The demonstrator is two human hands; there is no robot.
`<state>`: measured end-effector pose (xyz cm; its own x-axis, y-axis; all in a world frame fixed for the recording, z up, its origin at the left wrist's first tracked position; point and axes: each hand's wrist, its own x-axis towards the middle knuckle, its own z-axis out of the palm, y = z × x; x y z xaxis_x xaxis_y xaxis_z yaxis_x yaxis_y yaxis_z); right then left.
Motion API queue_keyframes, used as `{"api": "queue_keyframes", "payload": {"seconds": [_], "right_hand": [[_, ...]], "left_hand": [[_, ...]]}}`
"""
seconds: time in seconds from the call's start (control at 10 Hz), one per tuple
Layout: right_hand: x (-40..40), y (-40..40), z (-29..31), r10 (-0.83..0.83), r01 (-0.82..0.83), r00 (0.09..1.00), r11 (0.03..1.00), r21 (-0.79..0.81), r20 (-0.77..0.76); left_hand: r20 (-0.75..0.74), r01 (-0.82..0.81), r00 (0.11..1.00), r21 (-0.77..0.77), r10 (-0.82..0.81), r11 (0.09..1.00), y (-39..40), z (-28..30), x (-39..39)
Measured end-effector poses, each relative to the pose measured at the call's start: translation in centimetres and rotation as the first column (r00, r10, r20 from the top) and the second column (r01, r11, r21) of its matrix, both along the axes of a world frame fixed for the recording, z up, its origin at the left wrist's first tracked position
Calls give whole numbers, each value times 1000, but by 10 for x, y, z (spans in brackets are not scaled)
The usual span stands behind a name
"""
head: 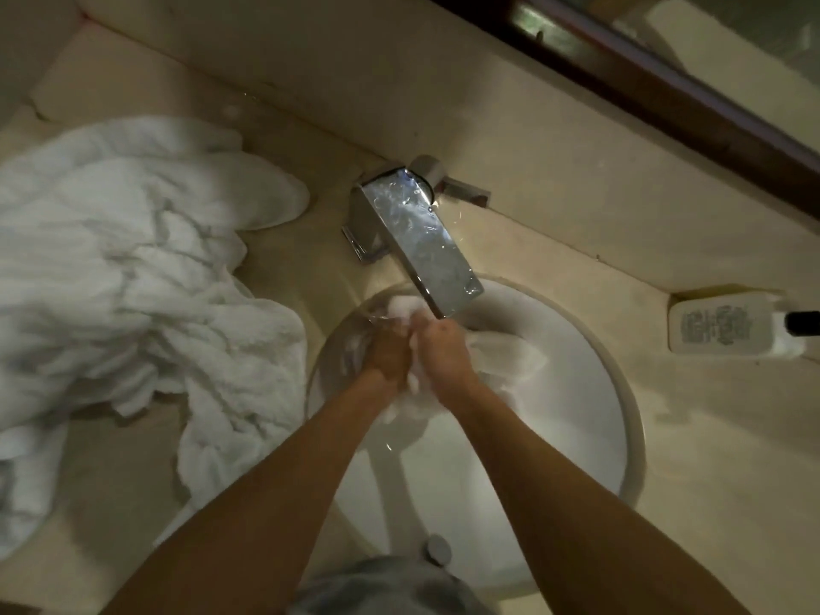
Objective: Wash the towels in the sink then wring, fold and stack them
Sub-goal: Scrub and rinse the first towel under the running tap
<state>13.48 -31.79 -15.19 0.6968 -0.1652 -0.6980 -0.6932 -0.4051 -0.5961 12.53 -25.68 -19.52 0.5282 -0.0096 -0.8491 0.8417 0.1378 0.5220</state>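
Scrubbing goes on directly beneath the spout of the faucet [412, 233], where the person holds a small white towel [501, 352] bunched between both hands over the far half of the sink [590, 437]. The left hand [388, 350] and the right hand [443, 348] sit knuckle to knuckle, each grip curled tight round a wad of the cloth; held this close, one fistful can be rubbed against the other. Keeping the bundle under the spout probably lets running water reach it and drain into the basin, though the stream itself is hard to make out. A loose flap of the towel trails right against the bowl wall.

On the table to the left lies a large rumpled pile of towels [133, 281], one corner hanging toward the near edge; it seems set there within easy reach, and whether it is washed or waiting cannot be told. Well apart, at the far right, a pale bottle [727, 324] lies on its side.
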Motion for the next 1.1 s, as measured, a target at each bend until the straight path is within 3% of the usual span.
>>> {"api": "queue_keyframes", "payload": {"seconds": [0.1, 0.2, 0.3, 0.4, 0.5, 0.6, 0.7, 0.8, 0.9, 1.0, 1.1], "right_hand": [[16, -23, -27, -329, 332, 938, 943, 4, -111], [3, -6, -27, -308, 313, 947, 948, 63, -88], [-3, -10, -29, -186, 186, 983, 982, -30, -7], [7, -38, -41, -222, 212, 967, 974, -85, -127], [2, -21, -27, -303, 307, 950, 951, 45, -77], [-10, -1, -27, -192, 197, 979, 976, -93, 60], [-14, -38, -40, -315, 316, 949, 935, -160, 28], [-29, -76, -52, -445, 459, 882, 886, 62, -156], [-58, -100, -29, -609, 666, 746, 691, 282, -269], [-91, -126, 4, -675, 731, 671, 530, 431, -307], [-122, -149, 16, -668, 762, 616, 373, 529, -417]], "left_hand": [[31, 252, 964, 228, -265, 941, -8, 19, -2], [29, 87, 996, 39, -88, 995, 1, 7, 2], [1, 104, 995, -25, -104, 994, 2, 13, 3], [-10, 417, 903, 264, -429, 870, -11, 33, -2], [88, 279, 952, 151, -294, 948, 1, 21, 1], [3, 63, 998, -64, -63, 996, 4, 22, 9], [35, 479, 858, 312, -513, 821, -15, 43, -9], [200, 521, 803, 222, -561, 824, -26, 58, -32], [293, 413, 796, 376, -530, 829, -20, 46, -41], [129, 211, 956, 319, -263, 924, -1, 25, -53], [-212, -158, 971, -207, 113, 966, 14, 11, -68]]}}
